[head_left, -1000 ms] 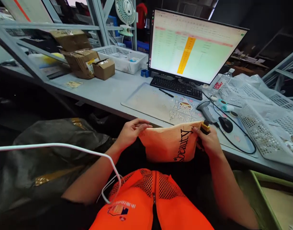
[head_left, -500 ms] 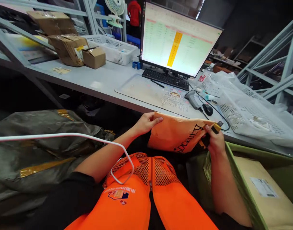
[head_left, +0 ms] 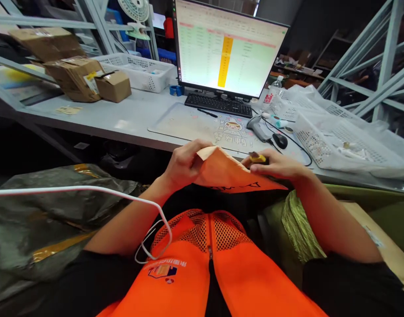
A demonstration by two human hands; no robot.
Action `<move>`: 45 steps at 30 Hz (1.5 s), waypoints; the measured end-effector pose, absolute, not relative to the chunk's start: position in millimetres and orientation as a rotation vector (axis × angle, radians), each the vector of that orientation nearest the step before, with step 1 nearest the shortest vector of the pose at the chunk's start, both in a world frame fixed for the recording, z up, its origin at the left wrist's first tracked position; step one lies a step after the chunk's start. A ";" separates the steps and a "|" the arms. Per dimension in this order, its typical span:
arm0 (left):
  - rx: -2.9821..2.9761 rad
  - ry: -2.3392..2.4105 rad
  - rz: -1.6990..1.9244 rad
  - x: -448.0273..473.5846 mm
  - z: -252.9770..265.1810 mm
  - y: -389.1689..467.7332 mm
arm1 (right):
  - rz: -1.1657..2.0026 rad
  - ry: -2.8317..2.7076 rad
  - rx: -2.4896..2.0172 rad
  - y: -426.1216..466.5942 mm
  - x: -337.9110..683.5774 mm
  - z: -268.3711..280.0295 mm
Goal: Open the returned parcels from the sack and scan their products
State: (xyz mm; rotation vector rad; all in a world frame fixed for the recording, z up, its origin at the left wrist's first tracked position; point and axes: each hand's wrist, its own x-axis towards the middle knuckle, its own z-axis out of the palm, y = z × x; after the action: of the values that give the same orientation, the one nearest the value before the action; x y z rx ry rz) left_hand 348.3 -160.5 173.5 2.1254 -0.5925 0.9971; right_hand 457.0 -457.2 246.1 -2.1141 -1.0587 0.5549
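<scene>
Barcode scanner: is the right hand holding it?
No, the scanner lies on the desk mat, while the right hand holds a yellow tool.

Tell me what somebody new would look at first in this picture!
Probably the bright orange vest, right at the bottom middle. Just above it, the hands hold an orange-tinted envelope with black lettering and what looks like a yellow box cutter, the cutter in the right one. Farther back, the big glowing monitor stands on the desk.
</scene>
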 end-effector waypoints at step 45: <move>2.196 -0.102 1.115 337.3 194.3 -179.2 | -1.059 -1.420 -2.688 -377.4 422.0 246.0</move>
State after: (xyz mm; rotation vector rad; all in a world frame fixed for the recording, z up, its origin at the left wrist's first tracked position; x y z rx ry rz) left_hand 337.3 -179.2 194.3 2.1961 -0.1023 1.1146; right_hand 422.0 -377.4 246.0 -2.6875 -1.4195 -1.0586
